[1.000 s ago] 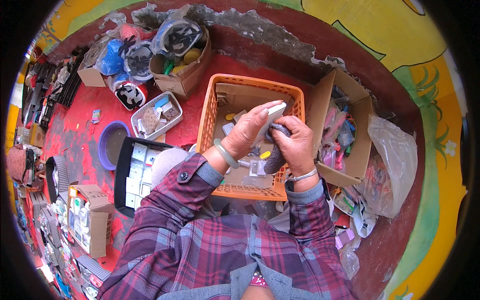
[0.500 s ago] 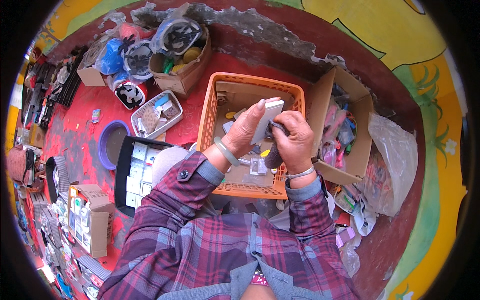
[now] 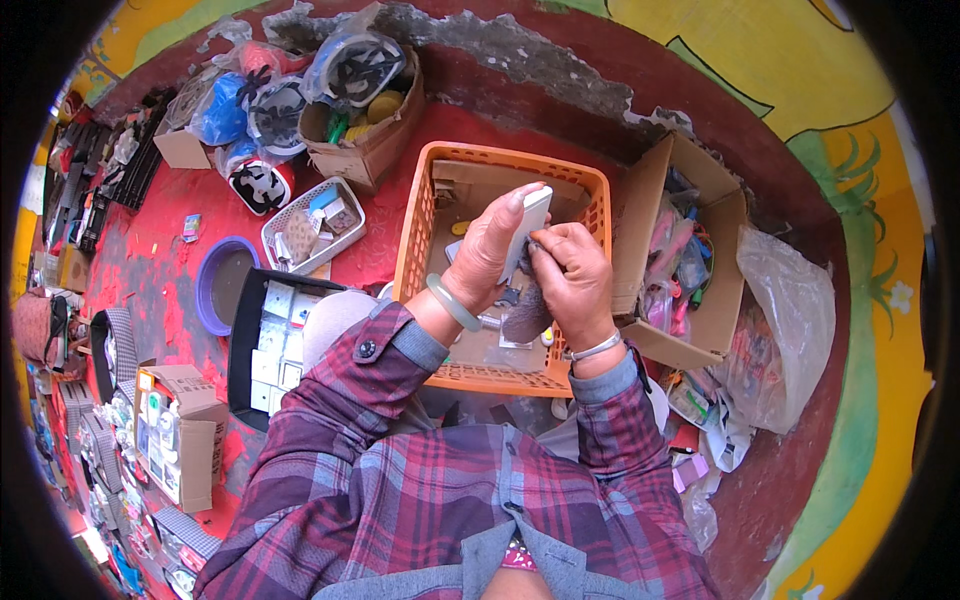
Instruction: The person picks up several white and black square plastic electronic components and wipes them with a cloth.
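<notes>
Over the orange plastic basket (image 3: pixel 480 378), my left hand (image 3: pixel 487 248) grips a flat white rectangular piece (image 3: pixel 527 225), thumb along its upper edge. A dark grey cloth (image 3: pixel 527 312) is bunched in my right hand (image 3: pixel 572 275); its upper part presses against the white piece while the rest hangs down. Cardboard lines the basket, and small loose items lie in it, among them a yellow one (image 3: pixel 459 228) and clear plastic pieces. My hands hide part of the basket's contents.
Right of the basket stands an open cardboard box (image 3: pixel 640 235) of colourful goods, with a clear plastic bag (image 3: pixel 795 320) beyond. To the left are a white basket (image 3: pixel 350 240), a purple basin (image 3: pixel 204 290) and a black tray (image 3: pixel 240 365) of white boxes. A brick-red wall (image 3: pixel 480 85) rises behind.
The white piece has turned more edge-on and shifted slightly left. My right hand has moved a little left and down with the cloth, which now hangs more spread out.
</notes>
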{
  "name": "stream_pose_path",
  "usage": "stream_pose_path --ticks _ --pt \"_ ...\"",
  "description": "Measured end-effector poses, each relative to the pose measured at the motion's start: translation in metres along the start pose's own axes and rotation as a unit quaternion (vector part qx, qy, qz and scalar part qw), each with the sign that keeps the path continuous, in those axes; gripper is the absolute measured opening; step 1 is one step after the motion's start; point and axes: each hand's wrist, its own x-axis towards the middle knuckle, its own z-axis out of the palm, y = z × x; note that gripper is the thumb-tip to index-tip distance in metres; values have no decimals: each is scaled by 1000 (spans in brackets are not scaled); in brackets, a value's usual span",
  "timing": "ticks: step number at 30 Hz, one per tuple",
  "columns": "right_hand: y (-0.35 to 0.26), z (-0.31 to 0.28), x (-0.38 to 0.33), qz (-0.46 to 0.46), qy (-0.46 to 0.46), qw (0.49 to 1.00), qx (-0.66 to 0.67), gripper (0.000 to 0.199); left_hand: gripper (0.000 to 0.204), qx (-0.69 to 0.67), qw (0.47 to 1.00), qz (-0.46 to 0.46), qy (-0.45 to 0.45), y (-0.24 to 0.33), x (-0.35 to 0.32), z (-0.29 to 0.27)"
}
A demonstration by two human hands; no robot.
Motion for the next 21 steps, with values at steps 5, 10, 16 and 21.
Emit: stream_pose_path --ticks 5,10,16,21 --pt "11 0 -1 135 -12 967 217 16 67 109 991 74 9 -1 0 2" --pt "15 -7 -1 280 -17 871 403 15 67 180 979 94 -15 -5 0 -3" --pt "28 -23 5 347 -95 761 540 18 77 60 996 40 -60 -2 3 -3" --pt "25 -35 2 226 -73 778 581 21 88 -188 980 -57 -38 12 6 -1"
